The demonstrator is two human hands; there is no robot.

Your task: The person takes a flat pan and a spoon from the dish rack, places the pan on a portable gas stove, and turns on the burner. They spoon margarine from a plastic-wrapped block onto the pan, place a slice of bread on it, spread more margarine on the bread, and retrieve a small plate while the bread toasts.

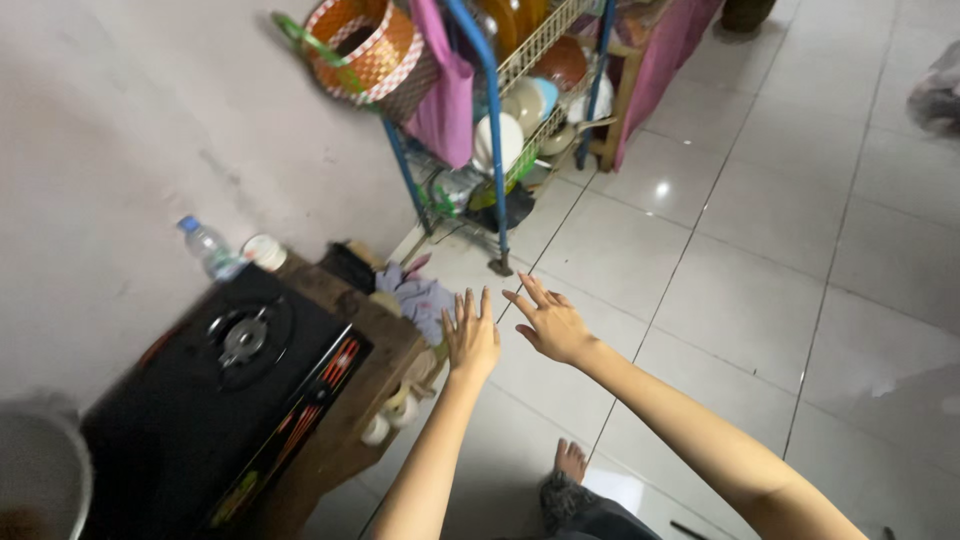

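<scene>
Both my arms reach forward over the tiled floor. My left hand is spread with fingers apart and holds nothing; it hovers beside the corner of a low wooden table. My right hand is also empty, fingers apart, just right of the left hand. A crumpled pale cloth lies on the table's far corner, closest to my left hand. A black single-burner gas stove sits on the table to the left.
A blue metal dish rack with plates and bowls stands ahead against the wall. A woven orange basket and pink cloth hang on it. A plastic bottle and a metal pot are at left. My foot rests on white tiles.
</scene>
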